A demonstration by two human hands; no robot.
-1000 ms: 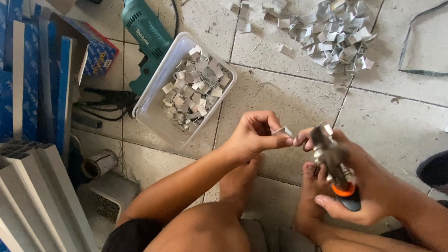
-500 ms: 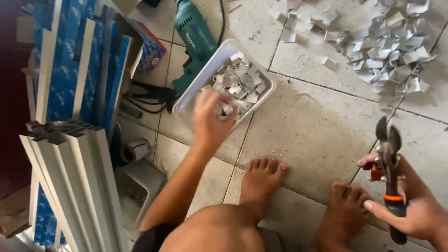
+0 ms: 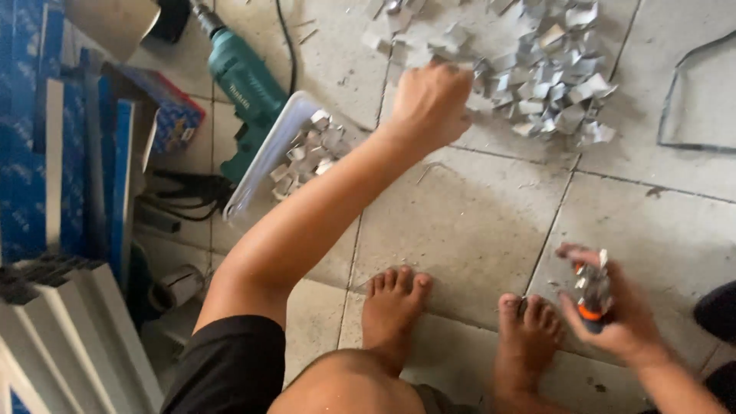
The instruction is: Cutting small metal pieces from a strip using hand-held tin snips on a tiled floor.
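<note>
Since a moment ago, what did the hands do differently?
The left hand let go of the small metal piece, went to the white tray, then reached up to the pile of bent metal clips on the floor. The right hand dropped lower and to the right, still keeping its grip on the orange-handled pliers. The green drill stayed put.

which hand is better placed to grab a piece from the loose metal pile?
Left. The left hand is stretched out over the near edge of the pile of bent metal pieces, seemingly touching it. The right hand is low by the feet, its fingers wrapped round orange-handled pliers.
</note>
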